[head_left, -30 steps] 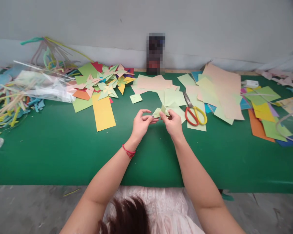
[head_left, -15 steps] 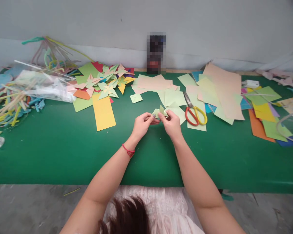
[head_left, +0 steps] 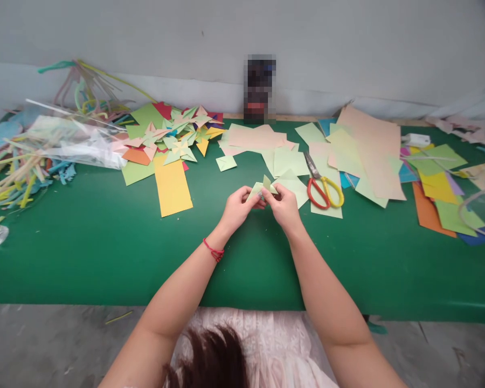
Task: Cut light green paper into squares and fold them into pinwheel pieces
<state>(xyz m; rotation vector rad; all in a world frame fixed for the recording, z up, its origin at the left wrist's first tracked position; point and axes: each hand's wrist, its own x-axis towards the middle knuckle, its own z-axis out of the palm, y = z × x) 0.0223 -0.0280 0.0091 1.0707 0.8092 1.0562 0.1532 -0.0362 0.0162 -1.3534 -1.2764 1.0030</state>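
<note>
Between my two hands is a small piece of folded light green paper (head_left: 255, 189) with a flap standing up. My left hand (head_left: 239, 209) pinches its left side, thumb on top. On the other side my right hand (head_left: 285, 208) grips it with thumb and fingers, the thumb tips close together. Both hands are just above the green table (head_left: 246, 258). Beyond them lies a small folded green paper square (head_left: 226, 163). Right of my right hand are pale green sheets (head_left: 295, 188) and scissors (head_left: 324, 193) with one red and one yellow handle.
Folded paper stars (head_left: 180, 151) are heaped at the back left, beside a yellow paper strip (head_left: 173, 188). Further left is a tangle of paper strips (head_left: 24, 172). Large pink sheets (head_left: 382, 151) and coloured papers (head_left: 440, 186) lie right. A blurred upright object (head_left: 259, 89) stands against the wall.
My left fingers and thumb have shifted slightly on the folded green paper, and its left part now shows at a different tilt. My right hand keeps its hold.
</note>
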